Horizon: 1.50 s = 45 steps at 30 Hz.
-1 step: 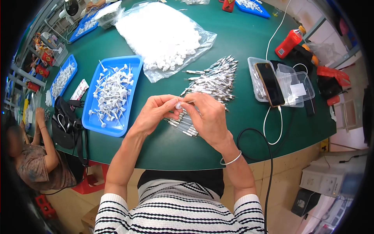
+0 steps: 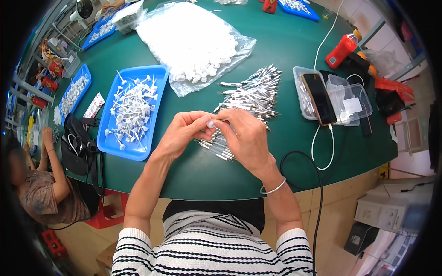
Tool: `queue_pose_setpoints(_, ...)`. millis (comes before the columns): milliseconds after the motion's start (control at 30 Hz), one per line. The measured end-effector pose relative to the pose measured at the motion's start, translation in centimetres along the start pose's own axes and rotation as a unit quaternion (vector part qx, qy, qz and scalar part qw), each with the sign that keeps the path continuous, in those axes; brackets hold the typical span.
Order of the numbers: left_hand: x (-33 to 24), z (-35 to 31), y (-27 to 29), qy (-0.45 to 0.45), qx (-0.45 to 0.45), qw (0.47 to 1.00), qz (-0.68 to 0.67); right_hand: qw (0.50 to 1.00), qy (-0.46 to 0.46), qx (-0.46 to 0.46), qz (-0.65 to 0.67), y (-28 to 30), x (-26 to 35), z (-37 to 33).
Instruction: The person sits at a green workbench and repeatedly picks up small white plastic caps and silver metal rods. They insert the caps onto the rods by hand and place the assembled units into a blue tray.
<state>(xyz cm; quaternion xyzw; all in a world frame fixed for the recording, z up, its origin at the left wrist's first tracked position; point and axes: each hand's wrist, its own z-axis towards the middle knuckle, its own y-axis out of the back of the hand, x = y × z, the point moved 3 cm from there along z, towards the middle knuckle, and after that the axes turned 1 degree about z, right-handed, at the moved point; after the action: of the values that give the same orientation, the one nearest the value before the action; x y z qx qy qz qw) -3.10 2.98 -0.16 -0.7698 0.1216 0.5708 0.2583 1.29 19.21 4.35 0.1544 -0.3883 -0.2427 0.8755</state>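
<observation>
Both hands meet over the green table, pinching a small white plastic cap point(image 2: 211, 124) between them. My left hand point(image 2: 189, 131) grips it with thumb and fingers from the left. From the other side, the thumb and fingertips of my right hand point(image 2: 246, 140) close on the same piece; whether a thin rod is also in them is hidden. Just behind and under the hands lies a loose pile of thin metal-tipped rods point(image 2: 251, 96). Left of the hands, a blue tray point(image 2: 103, 133) holds many white caps with stems point(image 2: 131, 112).
An open clear bag point(image 2: 248, 46) of white caps point(image 2: 198, 69) lies beyond the rods. To the right are a phone point(image 2: 318, 99) on clear plastic boxes point(image 2: 361, 117), white and black cables, and a red bottle point(image 2: 341, 50). A black bag point(image 2: 76, 147) and a seated co-worker point(image 2: 50, 193) are at left.
</observation>
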Motion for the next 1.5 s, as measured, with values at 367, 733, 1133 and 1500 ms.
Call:
queue_pose_setpoints(367, -0.28, -0.03, -0.18, 0.003, -0.002, 1.000, 0.009, 1.000, 0.013, 0.003, -0.019, -0.05, -0.02, -0.12)
queue_pose_setpoints(733, -0.12, 0.03, -0.30, 0.009, 0.009, 1.000, -0.015, 1.000, 0.003, -0.012, -0.008, -0.09, -0.05, -0.22)
queue_pose_setpoints(1133, -0.15, 0.05, -0.44, 0.008, 0.015, 1.000, -0.024, 1.000, 0.000, -0.015, -0.009, -0.04, 0.05, -0.22)
queue_pose_setpoints(1500, -0.13, 0.13, -0.44, 0.004, 0.007, 1.000, -0.024, 0.999, 0.016, -0.016, -0.024, 0.02, -0.08, -0.28)
